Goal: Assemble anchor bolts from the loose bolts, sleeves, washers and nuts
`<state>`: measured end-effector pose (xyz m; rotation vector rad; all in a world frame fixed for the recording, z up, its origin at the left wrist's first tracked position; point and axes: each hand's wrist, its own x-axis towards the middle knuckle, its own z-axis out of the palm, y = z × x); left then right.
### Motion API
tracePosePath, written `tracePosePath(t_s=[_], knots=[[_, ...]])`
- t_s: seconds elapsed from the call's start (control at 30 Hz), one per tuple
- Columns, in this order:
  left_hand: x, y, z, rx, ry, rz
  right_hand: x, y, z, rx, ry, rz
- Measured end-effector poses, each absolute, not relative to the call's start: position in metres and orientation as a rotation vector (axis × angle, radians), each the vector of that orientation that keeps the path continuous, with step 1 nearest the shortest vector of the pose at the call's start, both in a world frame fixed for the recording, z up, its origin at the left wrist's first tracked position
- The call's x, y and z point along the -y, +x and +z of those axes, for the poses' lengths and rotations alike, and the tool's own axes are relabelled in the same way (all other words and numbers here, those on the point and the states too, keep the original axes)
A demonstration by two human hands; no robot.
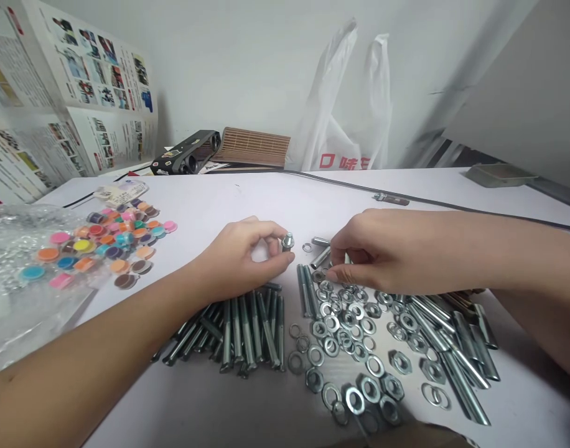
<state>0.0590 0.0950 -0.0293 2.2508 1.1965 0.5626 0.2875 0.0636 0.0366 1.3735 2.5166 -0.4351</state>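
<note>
Our right hand (366, 249) is curled; can't tell if it grips. Our left hand (242, 258) pinches. We see loose bolts (246, 333) below it, loose sleeves (467, 391) far right, loose nuts (399, 391), then washers (368, 366), between. Part-assembled, we judge: one stud (287, 242), upright in the left pinch.

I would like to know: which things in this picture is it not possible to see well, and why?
All in the head view:
Metal fastener in the left hand: its lower part is covered by that hand.
Right hand: whether it grips something is hidden by the hand itself.
Bolts: many far ends are hidden by the left hand and forearm.
Clear plastic bag: cut off by the left edge.
Printed sheet: small text is unreadable.
</note>
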Motion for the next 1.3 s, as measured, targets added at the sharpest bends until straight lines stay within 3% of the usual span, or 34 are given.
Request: tracePosePath(t_s=[0.97,1.3], knots=[[-0.095,0.059,-0.036,-1.2,2.198,0.751,-0.064,0.288,0.013,-2.456,1.244,-0.679],[-0.096,0.061,-0.036,-1.207,2.16,0.736,-0.059,0.281,0.028,-2.494,1.312,-0.622]])
